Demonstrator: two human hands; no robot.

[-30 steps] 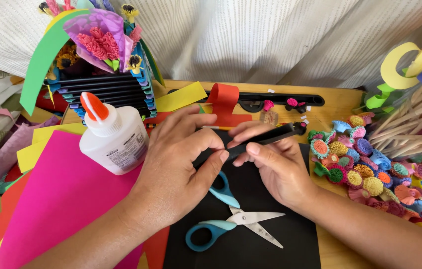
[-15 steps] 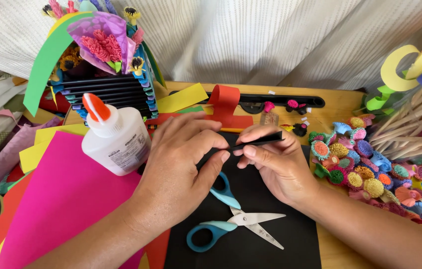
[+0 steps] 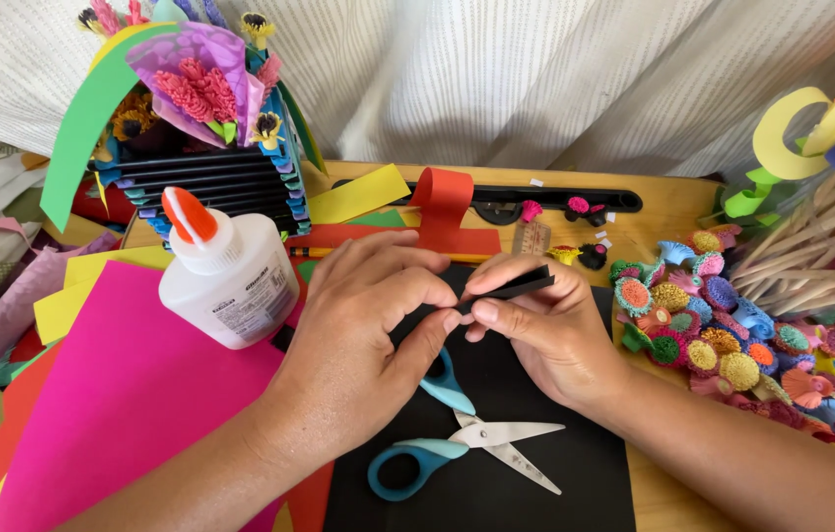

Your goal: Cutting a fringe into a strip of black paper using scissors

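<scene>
- Wooden craft table (image 3: 673,202), crowded with paper, before a pale curtain.
- Black paper strip (image 3: 516,287), just above the black sheet (image 3: 496,414), is pinched by right hand (image 3: 535,330) and left hand (image 3: 358,335).
- Judging by this, tight, even rolling keeps edges aligned.
- Scissors (image 3: 476,443) lie below; glue bottle (image 3: 225,276) stands left.

White glue bottle (image 3: 228,283) with orange cap stands on pink paper (image 3: 132,404), left of both hands; its pale printed label (image 3: 258,300) faces right.
</scene>
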